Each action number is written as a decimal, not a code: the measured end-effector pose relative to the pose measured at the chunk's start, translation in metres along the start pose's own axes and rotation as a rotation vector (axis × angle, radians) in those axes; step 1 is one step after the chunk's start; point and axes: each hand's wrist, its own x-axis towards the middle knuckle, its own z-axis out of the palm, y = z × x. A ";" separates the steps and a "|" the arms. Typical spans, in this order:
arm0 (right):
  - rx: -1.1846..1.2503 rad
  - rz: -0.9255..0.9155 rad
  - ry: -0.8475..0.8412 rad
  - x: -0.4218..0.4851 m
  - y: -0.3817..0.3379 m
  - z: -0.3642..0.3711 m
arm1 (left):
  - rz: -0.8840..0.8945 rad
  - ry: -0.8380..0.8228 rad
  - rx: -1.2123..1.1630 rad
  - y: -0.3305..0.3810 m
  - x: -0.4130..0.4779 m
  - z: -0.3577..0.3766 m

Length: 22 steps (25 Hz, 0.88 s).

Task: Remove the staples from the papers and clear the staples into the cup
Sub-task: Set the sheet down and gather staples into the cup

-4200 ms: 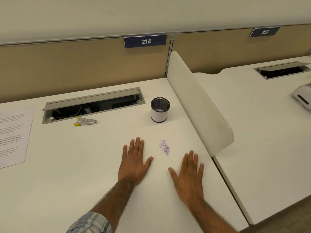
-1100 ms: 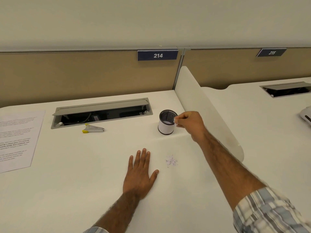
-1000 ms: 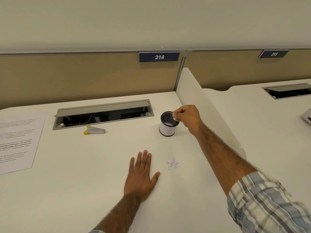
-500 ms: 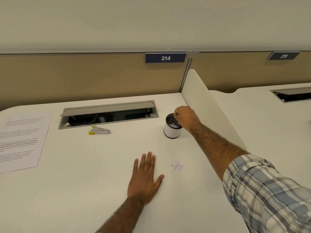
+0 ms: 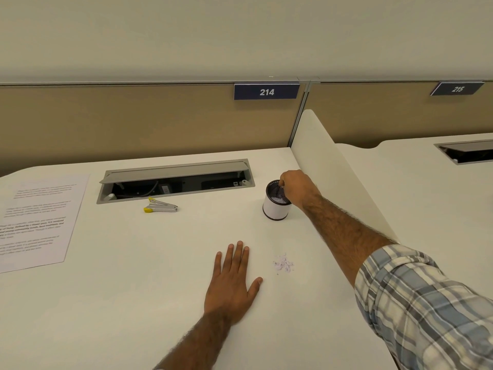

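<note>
Over the cup (image 5: pixel 276 209), the right grip (image 5: pixel 297 186) hovered, curled and dipping inside the rim; whether it pinched anything could not be told. Meanwhile the left grip (image 5: pixel 232 279) lay flat, fingers straight, on the desk (image 5: pixel 133 289) beside the staples (image 5: pixel 283 263): light, sharp, easily scattered, likely best pinched in small clusters.

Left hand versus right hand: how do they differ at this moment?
The left hand lies flat, palm down, fingers straight on the desk; the right hand is up at the cup, fingers curled over its mouth. The left hand sits beside the loose staples without touching them; the right hand is farther back, at the cup's rim. Whether the right hand holds staples cannot be seen. Both are bare.
</note>
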 end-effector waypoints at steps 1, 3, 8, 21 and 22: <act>-0.005 0.002 0.016 -0.001 0.000 -0.001 | -0.002 -0.002 0.004 0.000 0.000 0.000; 0.006 0.009 0.037 -0.001 0.000 -0.002 | -0.004 -0.004 0.007 0.000 0.000 0.001; 0.156 0.045 0.072 0.001 0.004 -0.001 | 0.000 0.002 0.005 0.000 0.000 0.001; 0.327 0.028 0.085 0.005 0.007 0.002 | -0.004 0.008 0.014 0.000 0.000 0.002; 0.336 0.040 0.078 0.006 0.007 0.002 | -0.005 0.008 0.017 0.000 0.000 0.002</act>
